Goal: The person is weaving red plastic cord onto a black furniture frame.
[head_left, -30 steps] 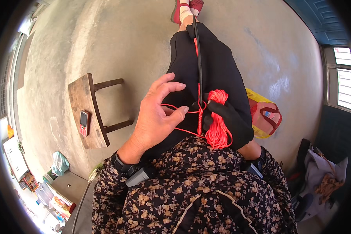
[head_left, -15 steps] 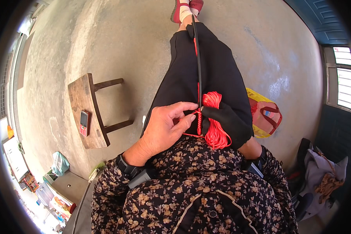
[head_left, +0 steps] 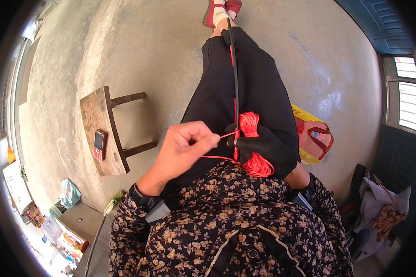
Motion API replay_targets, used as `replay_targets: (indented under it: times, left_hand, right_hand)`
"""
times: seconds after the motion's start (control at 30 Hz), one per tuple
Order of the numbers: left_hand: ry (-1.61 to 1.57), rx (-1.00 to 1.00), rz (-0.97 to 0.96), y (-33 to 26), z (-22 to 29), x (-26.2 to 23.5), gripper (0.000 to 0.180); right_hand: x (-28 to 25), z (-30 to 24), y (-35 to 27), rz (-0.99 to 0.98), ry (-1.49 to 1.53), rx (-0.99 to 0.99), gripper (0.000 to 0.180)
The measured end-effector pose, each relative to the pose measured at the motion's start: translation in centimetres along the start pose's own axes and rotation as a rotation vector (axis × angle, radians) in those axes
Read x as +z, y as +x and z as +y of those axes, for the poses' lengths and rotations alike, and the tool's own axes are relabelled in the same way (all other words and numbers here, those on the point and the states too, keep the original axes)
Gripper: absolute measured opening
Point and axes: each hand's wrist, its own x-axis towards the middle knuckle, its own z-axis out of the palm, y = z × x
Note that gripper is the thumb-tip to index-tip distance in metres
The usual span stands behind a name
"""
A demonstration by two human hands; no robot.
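My bare left hand [head_left: 182,145] pinches a thin red cord [head_left: 226,135] and holds it taut, left of a long, thin black line [head_left: 235,78]. I cannot tell whether that line is a stiff rod or a tight cord; it runs from near my feet down to my lap. Red knotted wraps [head_left: 236,150] cover its near end. My right hand [head_left: 275,150], in a black glove, is closed around this wrapped end, thumb pressed on it. A looped bundle of red cord [head_left: 258,166] lies against the glove, its middle partly hidden by the thumb.
A small wooden stool [head_left: 97,106] is at the left with a red mobile phone [head_left: 99,145] on it. On the floor at the right is a yellow and red bag [head_left: 316,138]. Grey cloth [head_left: 370,207] is heaped at the lower right.
My left hand has moved left, away from the black line, drawing the red strand out straight. My right thumb has shifted slightly down along the wraps.
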Motion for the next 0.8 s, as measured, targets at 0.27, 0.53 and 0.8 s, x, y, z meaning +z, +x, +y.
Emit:
replay_targets:
  times: [0.27,0.53,0.8]
  left_hand:
    - [-1.108,-0.207,-0.006,0.5,-0.8,0.8,0.035]
    - [-0.865,-0.215,0.072,-1.9,-0.6,0.7,0.034]
    - [-0.910,-0.265,-0.015,-4.6,2.3,-0.1,0.032]
  right_hand:
    - [-0.4,0.4,0.4,-0.053,-0.086,0.009,0.022]
    - [-0.8,0.6,0.3,0.037,-0.040,-0.098,0.024]
    - [-9.7,0.6,-0.1,0.096,0.621,-0.604,0.044]
